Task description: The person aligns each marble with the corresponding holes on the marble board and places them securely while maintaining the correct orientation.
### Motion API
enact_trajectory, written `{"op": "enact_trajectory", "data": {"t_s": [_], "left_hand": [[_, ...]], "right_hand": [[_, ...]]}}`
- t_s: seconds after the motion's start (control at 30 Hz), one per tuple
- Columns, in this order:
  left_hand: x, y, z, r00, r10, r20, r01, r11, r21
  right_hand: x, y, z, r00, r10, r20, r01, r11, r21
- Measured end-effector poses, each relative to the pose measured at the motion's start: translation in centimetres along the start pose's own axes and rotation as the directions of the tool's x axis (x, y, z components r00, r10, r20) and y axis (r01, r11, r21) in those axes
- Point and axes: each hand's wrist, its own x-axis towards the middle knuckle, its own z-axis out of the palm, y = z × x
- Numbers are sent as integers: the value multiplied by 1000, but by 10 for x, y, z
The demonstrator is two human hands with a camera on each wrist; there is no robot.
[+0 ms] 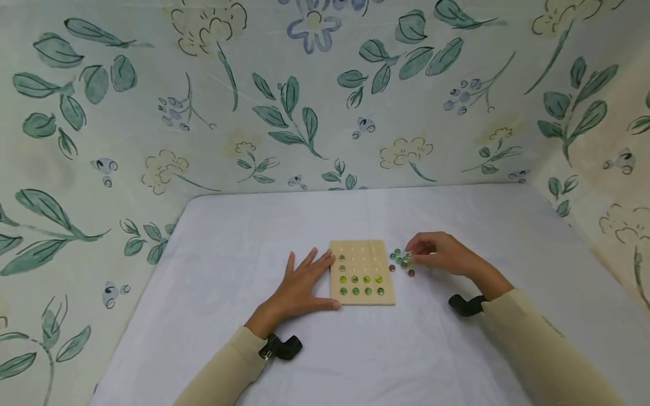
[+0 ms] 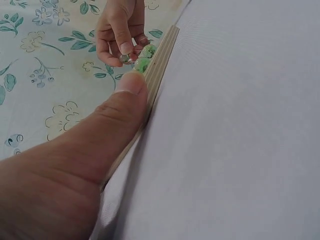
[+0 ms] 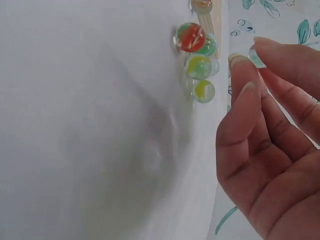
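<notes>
A light wooden board (image 1: pixel 361 272) with rows of small hollows lies on the white cloth. Its two near rows hold green and yellow-green marbles (image 1: pixel 367 291), and two clearer marbles (image 1: pixel 342 263) sit in the left column above them. My left hand (image 1: pixel 301 288) is spread flat, fingertips on the board's left edge and thumb at its near left corner. Right of the board my right hand (image 1: pixel 440 254) is raised beside a cluster of loose marbles (image 1: pixel 398 259). Between its thumb and fingertips it pinches a clear greenish marble (image 3: pixel 256 57).
Red-brown marbles (image 1: pixel 411 273) lie at the near side of the loose cluster, one of them close to the board's right edge. A white cloth (image 1: pixel 254 225) covers the table. Floral fabric (image 1: pixel 304 113) hangs behind and at both sides.
</notes>
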Motion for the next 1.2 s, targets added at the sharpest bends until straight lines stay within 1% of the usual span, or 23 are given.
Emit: {"op": "enact_trajectory", "data": {"t_s": [0.13, 0.27, 0.37, 0.5, 0.63, 0.93, 1.1, 1.2], "left_hand": [[-1, 1, 0, 1000, 2, -4, -2, 1000, 2], [-1, 1, 0, 1000, -4, -1, 4, 1000, -2], [-1, 0, 2, 1000, -4, 0, 4, 1000, -3], [-2, -1, 2, 1000, -3, -1, 3, 1000, 1], [-2, -1, 2, 1000, -1, -4, 1, 1000, 2], [-2, -2, 1, 1000, -2, 10, 2, 1000, -4], [-2, -3, 1, 1000, 8, -2, -8, 1000, 5], [-2, -3, 1, 1000, 21, -9, -21, 1000, -9]], "right_hand": [[4, -6, 4, 1000, 18, 23, -19, 999, 41], [9, -12, 10, 999, -12, 44, 8, 996, 94], [14, -16, 15, 998, -30, 48, 25, 995, 98], [20, -22, 21, 998, -31, 52, 27, 996, 84], [25, -29, 26, 998, -35, 59, 30, 995, 91], [37, -39, 39, 990, -109, 88, 103, 992, 79], [44, -45, 45, 979, -161, 125, 149, 984, 96], [47, -47, 49, 973, -177, 145, 164, 982, 98]]}}
